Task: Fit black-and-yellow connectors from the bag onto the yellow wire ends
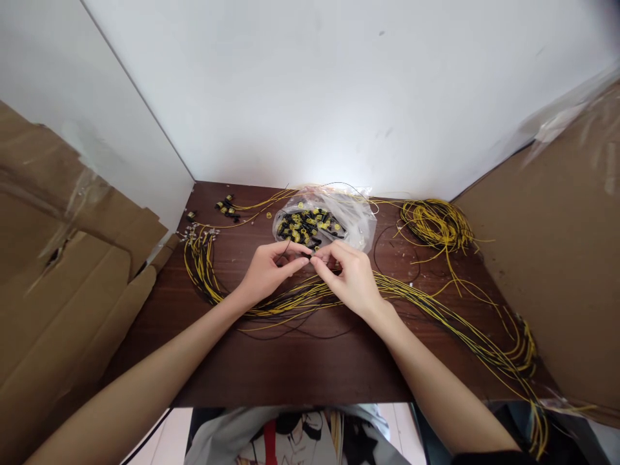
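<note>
Over the middle of the table, my left hand (274,270) pinches a small black part (307,256) between thumb and index finger. The fingertips of my right hand (349,274) close on the same part from the other side. Its exact kind is too small to make out, and the fingers partly cover it. A thin dark wire shows by my left fingers. Just beyond the hands, a clear plastic bag (356,223) lies open with many black-and-yellow pieces (303,226) on it. Under both hands runs a long bundle of yellow and black wires (290,298).
A coil of yellow and black wires (436,226) lies at the back right. Several black-and-yellow pieces (227,206) with wires sit at the back left. White wire-end connectors (201,232) lie below them. Cardboard (72,258) stands left, another cardboard sheet (547,258) right, and a white wall (314,97) behind.
</note>
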A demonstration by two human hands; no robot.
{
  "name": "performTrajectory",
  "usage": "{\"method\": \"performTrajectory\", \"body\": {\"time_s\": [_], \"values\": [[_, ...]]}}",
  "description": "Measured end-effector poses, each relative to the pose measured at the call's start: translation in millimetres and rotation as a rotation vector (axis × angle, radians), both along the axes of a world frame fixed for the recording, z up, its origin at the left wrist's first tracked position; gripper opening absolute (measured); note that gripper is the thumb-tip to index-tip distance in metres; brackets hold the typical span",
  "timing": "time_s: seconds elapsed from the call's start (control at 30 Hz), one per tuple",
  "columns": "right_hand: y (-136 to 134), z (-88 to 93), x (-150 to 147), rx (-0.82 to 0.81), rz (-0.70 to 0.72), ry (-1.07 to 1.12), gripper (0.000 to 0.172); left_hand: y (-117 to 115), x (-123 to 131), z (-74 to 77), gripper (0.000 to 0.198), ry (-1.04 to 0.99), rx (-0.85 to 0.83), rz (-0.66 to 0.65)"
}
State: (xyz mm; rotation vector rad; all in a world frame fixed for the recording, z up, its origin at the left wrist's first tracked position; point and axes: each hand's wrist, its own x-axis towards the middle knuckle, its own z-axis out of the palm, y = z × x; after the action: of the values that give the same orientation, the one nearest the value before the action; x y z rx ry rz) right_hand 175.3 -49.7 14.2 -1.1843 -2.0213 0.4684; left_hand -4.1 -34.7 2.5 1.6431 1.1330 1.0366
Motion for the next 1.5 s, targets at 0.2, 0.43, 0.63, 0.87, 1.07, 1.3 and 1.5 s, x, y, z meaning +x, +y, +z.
{"method": "performTrajectory", "body": {"time_s": [0.2, 0.43, 0.63, 0.87, 1.07, 1.3, 1.5], "values": [[-0.2, 0.0, 0.2, 0.015, -0.013, -0.039, 0.015, 1.1, -0.1, 2.1, 0.023, -0.059, -0.049, 0.012], [-0.6, -2.5, -2.6, 0.004, 0.002, -0.015, 0.016, 1.9, -1.9, -2.5, 0.027, -0.080, -0.115, -0.043], [-0.8, 1.7, -3.3, 0.055, -0.012, 0.077, 0.020, 2.0, -1.2, -2.5, 0.023, 0.008, -0.023, -0.073], [-3.0, -1.4, -11.0, 0.085, 0.021, 0.076, 0.010, -0.2, 1.3, -0.4, 0.028, 0.136, 0.098, -0.129], [-1.4, 5.4, -7.3, 0.031, -0.040, 0.240, 0.009, -1.5, 2.4, 1.9, 0.020, 0.146, 0.096, -0.157], [3.6, 5.2, -3.5, -0.166, -0.157, 0.599, 0.012, 0.1, 2.1, -0.6, 0.023, 0.152, 0.067, -0.148], [5.0, 2.8, -11.1, -0.441, -0.046, 0.908, 0.024, 2.7, -0.1, -3.6, 0.059, 0.040, 0.287, 0.108]]}}
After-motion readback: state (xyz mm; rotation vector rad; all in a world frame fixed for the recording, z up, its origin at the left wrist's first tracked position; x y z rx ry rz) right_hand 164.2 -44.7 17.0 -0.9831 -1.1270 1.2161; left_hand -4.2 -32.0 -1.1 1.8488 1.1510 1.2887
